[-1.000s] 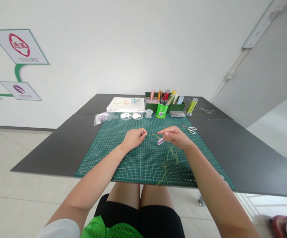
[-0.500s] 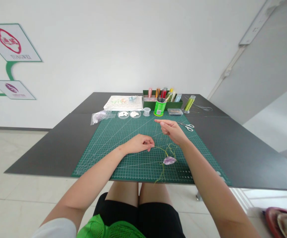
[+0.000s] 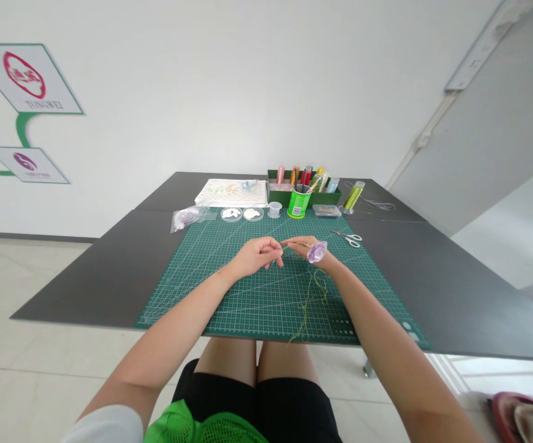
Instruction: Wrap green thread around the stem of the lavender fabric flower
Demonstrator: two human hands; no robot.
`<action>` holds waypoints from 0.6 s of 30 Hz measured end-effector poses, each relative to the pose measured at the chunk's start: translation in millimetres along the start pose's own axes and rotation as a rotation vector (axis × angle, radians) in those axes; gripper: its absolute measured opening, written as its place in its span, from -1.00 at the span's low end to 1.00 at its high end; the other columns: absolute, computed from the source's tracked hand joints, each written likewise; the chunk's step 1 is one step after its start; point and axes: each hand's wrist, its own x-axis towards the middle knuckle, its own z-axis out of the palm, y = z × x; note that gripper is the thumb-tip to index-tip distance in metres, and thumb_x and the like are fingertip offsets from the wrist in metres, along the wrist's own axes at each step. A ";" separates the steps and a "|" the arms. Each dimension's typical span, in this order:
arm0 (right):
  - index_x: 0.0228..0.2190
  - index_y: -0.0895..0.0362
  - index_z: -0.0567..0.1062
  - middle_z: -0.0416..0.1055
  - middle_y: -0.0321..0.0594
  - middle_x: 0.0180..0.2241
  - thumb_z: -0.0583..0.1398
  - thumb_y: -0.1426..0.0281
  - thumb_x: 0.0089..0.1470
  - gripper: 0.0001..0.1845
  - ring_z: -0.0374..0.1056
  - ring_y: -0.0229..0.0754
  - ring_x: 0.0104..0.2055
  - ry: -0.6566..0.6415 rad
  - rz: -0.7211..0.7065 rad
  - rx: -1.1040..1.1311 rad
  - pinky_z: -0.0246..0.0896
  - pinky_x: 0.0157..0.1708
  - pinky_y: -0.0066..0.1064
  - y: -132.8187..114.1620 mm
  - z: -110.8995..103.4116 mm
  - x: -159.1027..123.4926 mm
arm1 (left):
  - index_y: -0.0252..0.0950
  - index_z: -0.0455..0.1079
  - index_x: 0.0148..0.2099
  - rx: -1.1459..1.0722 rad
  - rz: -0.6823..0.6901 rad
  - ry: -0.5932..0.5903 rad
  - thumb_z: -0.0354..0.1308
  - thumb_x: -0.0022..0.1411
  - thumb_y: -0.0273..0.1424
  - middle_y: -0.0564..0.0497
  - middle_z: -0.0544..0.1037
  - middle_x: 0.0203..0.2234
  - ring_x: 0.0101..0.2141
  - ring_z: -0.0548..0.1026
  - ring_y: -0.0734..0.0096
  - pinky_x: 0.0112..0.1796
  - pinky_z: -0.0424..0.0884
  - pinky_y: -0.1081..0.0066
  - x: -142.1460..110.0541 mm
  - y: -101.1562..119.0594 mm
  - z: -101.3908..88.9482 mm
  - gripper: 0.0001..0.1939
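My left hand (image 3: pixel 261 254) is closed in a pinch on the thin green stem of a pale purple flower (image 3: pixel 316 251). The stem runs rightward over my right hand, so the blossom sits in front of my right wrist. My right hand (image 3: pixel 304 245) has its fingers held long and together, their tips close to my left fingertips; its thumb is hidden. A loose yellow-green thread (image 3: pixel 307 303) lies in curls on the green cutting mat (image 3: pixel 248 314) and rises to the underside of my right hand, which appears to hold it.
Scissors (image 3: pixel 347 237) lie right of my hands. Along the back stand two dishes of white pieces (image 3: pixel 253 214), a small clear tub (image 3: pixel 274 210), a green can of tools (image 3: pixel 299 203), a flat clear case (image 3: pixel 327 211), a thread spool (image 3: pixel 353 197), a thread box (image 3: pixel 280 198) and a plastic bag (image 3: pixel 187 218).
The flower has swung up from low over the mat to in front of my right wrist. My right hand has come down and left, and my left hand has risen, bringing their fingertips together.
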 end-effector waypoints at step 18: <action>-0.09 0.17 0.69 0.04 -0.42 -0.61 0.24 -0.04 0.19 -0.44 -0.06 -0.31 -0.52 -0.331 -0.128 0.089 -0.12 -0.50 -0.43 -39.6 0.9 -29.3 | -0.20 0.43 -0.09 0.474 0.065 0.536 0.12 0.37 -0.47 0.15 0.60 -0.53 -0.57 0.51 0.42 -0.33 0.38 0.42 2.1 -8.1 -15.1 -0.89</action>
